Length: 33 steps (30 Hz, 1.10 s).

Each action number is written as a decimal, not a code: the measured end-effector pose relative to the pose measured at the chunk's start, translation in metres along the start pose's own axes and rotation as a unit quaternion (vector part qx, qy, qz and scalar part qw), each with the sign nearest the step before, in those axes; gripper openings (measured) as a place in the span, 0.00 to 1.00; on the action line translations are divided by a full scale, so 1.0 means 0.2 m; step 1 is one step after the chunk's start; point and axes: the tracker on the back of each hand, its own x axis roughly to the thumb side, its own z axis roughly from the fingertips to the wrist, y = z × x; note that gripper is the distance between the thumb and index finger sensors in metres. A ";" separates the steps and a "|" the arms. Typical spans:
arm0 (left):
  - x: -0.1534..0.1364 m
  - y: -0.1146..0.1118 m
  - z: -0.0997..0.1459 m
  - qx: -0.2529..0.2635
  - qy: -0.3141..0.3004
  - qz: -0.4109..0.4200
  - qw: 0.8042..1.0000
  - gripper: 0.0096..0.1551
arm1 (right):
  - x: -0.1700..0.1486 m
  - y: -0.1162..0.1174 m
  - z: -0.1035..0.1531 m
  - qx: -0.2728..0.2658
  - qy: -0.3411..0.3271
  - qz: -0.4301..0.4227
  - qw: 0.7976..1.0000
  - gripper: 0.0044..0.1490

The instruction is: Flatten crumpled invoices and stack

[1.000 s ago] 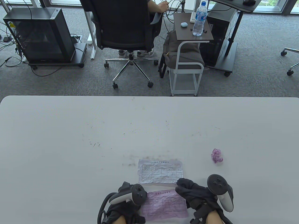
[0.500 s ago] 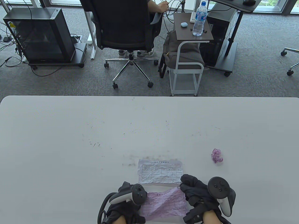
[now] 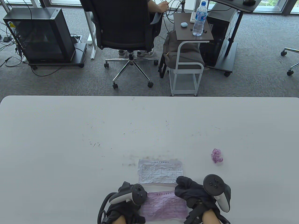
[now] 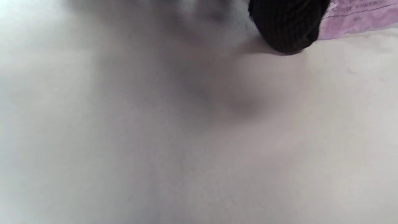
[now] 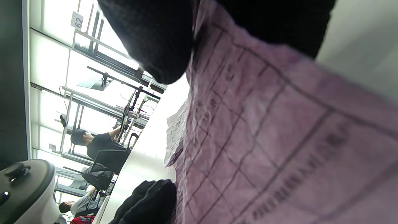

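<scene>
Since half a second ago, my right hand (image 3: 190,193) has shifted back toward my left, and the raised fold in the pink, grid-printed invoice sheet (image 3: 163,205) has gone down; the sheet now lies nearly flat.

My right hand lies on the right edge of this sheet. In the right wrist view two gloved fingers (image 5: 152,40) sit against the paper, but whether they pinch the edge or only press on it I cannot tell. My left hand (image 3: 126,207) lies at the left edge of the same sheet; one gloved fingertip (image 4: 286,25) touches the white table (image 3: 70,140) at the paper's border. How that hand's other fingers lie is hidden under the tracker, so its state cannot be determined.

Purpose of this arrangement, as I judge it: each hand anchors one end so the sheet can be drawn taut between them and the creases pressed out.

A white invoice sheet with a printed grid (image 3: 160,171), already flattened, lies just beyond my fingertips, almost touching the pink sheet's far edge; it is the likely base of the stack. A pink crumpled paper ball (image 3: 217,155) lies beyond my right hand and apart from it, not yet worked. Nothing stands between the hands and either item.
</scene>
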 end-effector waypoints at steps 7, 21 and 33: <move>0.00 0.00 0.00 0.001 0.000 0.000 1.000 0.57 | 0.00 -0.01 0.02 -0.081 0.014 0.056 0.995 0.27; 0.00 0.00 0.00 0.001 0.001 -0.001 1.000 0.57 | -0.01 0.01 -0.01 0.072 0.022 0.047 0.996 0.43; 0.00 0.00 0.00 0.001 0.001 -0.002 1.000 0.57 | -0.01 0.01 0.01 -0.042 0.041 0.103 0.993 0.26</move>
